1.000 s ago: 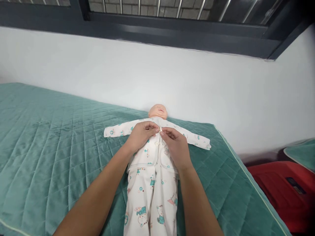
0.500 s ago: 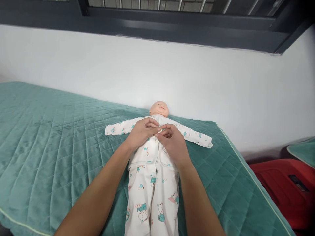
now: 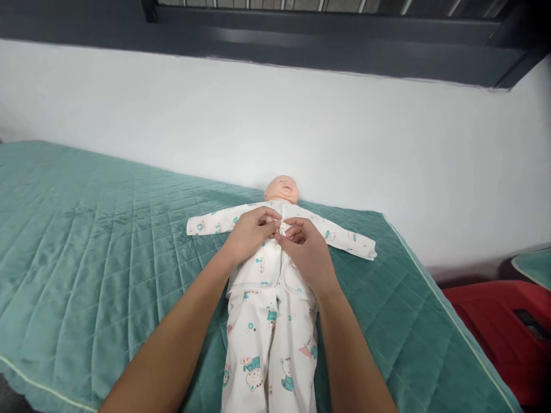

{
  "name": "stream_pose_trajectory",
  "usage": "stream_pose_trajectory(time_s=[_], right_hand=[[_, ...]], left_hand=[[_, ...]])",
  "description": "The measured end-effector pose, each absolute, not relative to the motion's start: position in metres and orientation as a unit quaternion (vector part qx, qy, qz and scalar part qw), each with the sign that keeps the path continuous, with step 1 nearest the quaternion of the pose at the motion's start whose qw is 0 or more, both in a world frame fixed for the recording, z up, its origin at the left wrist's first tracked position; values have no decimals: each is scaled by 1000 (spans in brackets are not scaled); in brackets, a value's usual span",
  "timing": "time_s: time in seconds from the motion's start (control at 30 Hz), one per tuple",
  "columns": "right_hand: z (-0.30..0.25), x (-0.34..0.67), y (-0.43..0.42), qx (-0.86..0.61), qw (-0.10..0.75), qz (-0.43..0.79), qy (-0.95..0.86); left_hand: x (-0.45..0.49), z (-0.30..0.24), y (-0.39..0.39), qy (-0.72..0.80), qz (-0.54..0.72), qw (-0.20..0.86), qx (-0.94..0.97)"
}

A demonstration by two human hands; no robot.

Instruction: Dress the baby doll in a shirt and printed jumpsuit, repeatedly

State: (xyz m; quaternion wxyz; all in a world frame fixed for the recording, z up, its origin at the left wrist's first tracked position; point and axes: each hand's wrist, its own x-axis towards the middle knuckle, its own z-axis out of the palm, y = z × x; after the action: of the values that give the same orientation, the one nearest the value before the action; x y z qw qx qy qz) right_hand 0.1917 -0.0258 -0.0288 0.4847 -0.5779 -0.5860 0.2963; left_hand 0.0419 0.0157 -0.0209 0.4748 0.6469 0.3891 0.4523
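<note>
A baby doll (image 3: 282,188) lies on its back on a green quilted mattress (image 3: 86,229), head toward the white wall. It wears a white shirt (image 3: 258,267) and trousers (image 3: 262,344) printed with small teal animals, sleeves spread out to both sides. My left hand (image 3: 249,234) and my right hand (image 3: 306,252) meet at the shirt's front opening on the doll's upper chest. Both hands pinch the shirt's edges together, fingertips touching at the middle. What lies under the fingertips is hidden.
A white wall (image 3: 387,143) runs behind the mattress under a dark window frame (image 3: 301,46). A red plastic object (image 3: 499,327) stands on the floor right of the mattress, with a green cushion edge (image 3: 534,264) beyond it.
My hands have drawn closer together on the doll's chest, the fingers curling in tighter on the shirt's front. The view has tilted slightly downward.
</note>
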Motion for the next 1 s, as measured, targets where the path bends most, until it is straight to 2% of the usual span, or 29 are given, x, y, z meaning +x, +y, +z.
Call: stream_pose_trajectory(time_s=[0.2,0.43,0.57,0.77,0.9,1.0], right_hand=[[-18,187,-35,-605,429,227,-632],[1,191,-54,-661,254,158,-689],[3,199,-58,-648,215,178,-709],[4,211,-55,-615,224,245,-715],[3,216,-50,-585,277,366,-668],[0,217,-46,-546,332,456,-620]], left_hand=[[37,-23,16,369,452,502,638],[27,-13,10,357,386,524,671],[18,-5,5,350,316,496,729],[13,-5,6,312,256,458,792],[14,-5,6,305,262,441,802],[13,-3,4,316,256,473,781]])
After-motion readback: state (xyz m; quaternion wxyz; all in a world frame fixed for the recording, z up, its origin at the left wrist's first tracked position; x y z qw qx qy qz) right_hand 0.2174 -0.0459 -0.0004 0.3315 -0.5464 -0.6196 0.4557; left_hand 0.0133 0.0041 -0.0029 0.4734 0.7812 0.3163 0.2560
